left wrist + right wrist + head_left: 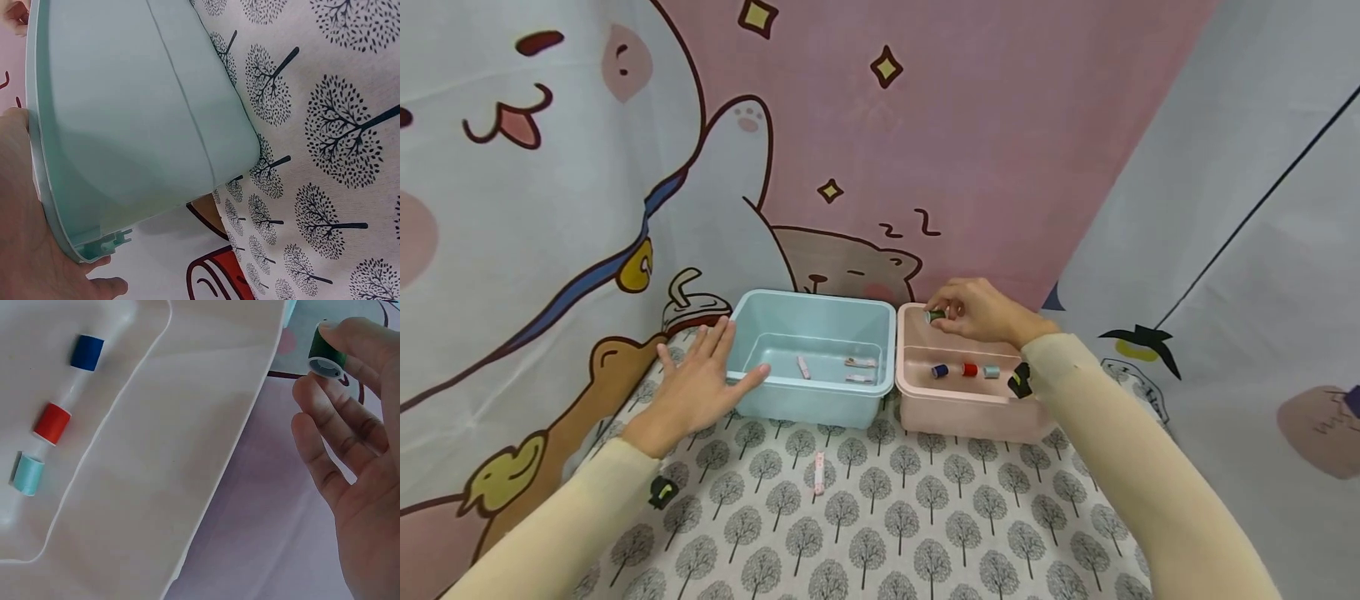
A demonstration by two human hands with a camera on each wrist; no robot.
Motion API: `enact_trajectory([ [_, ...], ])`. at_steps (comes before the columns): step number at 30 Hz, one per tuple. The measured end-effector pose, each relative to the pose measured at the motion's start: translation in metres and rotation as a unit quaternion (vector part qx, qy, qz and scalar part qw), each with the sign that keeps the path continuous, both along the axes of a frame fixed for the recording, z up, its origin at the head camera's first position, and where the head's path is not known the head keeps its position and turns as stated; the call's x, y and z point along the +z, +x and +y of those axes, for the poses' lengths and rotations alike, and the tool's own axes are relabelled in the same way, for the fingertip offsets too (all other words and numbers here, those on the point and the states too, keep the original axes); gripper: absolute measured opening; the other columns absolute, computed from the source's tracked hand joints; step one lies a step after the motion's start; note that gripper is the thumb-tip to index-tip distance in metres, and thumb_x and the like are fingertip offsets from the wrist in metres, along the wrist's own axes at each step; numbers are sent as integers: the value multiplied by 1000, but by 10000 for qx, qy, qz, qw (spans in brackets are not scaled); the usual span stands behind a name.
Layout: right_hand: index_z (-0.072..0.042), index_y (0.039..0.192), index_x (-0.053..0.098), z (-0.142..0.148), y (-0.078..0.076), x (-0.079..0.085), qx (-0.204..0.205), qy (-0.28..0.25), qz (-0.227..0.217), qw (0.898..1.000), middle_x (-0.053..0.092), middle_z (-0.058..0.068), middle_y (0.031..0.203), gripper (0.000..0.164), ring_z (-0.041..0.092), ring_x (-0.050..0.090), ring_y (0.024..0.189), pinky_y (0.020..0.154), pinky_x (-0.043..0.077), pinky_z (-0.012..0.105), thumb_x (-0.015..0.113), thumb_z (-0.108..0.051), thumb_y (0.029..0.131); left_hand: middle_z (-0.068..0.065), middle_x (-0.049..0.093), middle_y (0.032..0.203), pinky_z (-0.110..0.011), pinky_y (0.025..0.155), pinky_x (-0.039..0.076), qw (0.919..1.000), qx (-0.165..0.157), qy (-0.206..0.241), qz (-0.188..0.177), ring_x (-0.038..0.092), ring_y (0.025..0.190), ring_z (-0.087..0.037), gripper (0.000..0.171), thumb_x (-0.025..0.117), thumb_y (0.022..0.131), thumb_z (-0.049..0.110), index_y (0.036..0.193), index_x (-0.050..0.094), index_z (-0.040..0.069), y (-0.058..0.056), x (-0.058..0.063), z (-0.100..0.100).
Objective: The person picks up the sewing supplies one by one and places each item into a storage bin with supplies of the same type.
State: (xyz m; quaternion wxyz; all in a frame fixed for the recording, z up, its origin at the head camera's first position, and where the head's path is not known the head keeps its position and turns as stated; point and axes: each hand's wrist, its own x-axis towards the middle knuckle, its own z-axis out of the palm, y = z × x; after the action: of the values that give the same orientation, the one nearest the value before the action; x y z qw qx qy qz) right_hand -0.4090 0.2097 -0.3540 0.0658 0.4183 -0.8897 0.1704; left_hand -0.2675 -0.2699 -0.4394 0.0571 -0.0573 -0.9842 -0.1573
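Note:
Over the back left part of the pink bin (970, 423), my right hand (977, 310) pinches a dark green thread spool (934, 317) between thumb and fingers. Inside that bin lie a blue spool (87, 352), a red spool (52, 424) and a light teal spool (28, 474) in a row. My left hand (696, 375) rests with spread fingers at the left rim of the light blue bin (808, 405). In the left wrist view its fingers and thumb lie along the bin's edge.
Several small pinkish clips (803, 367) lie on the floor of the blue bin. Another pale pink clip (819, 473) lies on the tree-patterned tablecloth (865, 533) in front. The bins stand side by side before a printed cartoon curtain (985, 142).

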Motion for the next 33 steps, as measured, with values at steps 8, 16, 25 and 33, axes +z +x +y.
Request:
enact_trajectory([
  [8,-8,127,88,-2,-11,-7,-180,149,-241,9994,84,7,112,23,19,74,91,86,67,44,88,-12,104,-18,1,197,-96,128,-19,10000,-24,7,15,6,181,-57,118,42,111,87,187,8,4,-1,-1,-1],
  [16,-9,127,88,-3,-17,-12,-219,246,-358,9988,84,7,114,23,21,75,93,87,67,43,87,-13,105,-18,0,197,-96,128,-20,10000,-19,-44,7,6,181,-57,118,41,111,87,188,7,5,-2,-2,-1],
  [25,-9,134,86,-2,-12,-10,-638,388,-393,9964,85,14,126,34,32,80,110,99,70,53,89,-23,104,-17,-1,197,-95,128,-21,10000,-20,-18,-7,5,181,-57,117,41,111,88,188,6,6,-2,-1,0],
  [33,-15,135,86,1,-7,-7,-723,314,-395,9961,84,15,128,32,33,80,114,102,69,54,88,-27,105,-17,-1,197,-95,127,-21,10000,-8,3,-23,4,182,-56,118,40,111,88,188,5,6,-3,-1,0],
])
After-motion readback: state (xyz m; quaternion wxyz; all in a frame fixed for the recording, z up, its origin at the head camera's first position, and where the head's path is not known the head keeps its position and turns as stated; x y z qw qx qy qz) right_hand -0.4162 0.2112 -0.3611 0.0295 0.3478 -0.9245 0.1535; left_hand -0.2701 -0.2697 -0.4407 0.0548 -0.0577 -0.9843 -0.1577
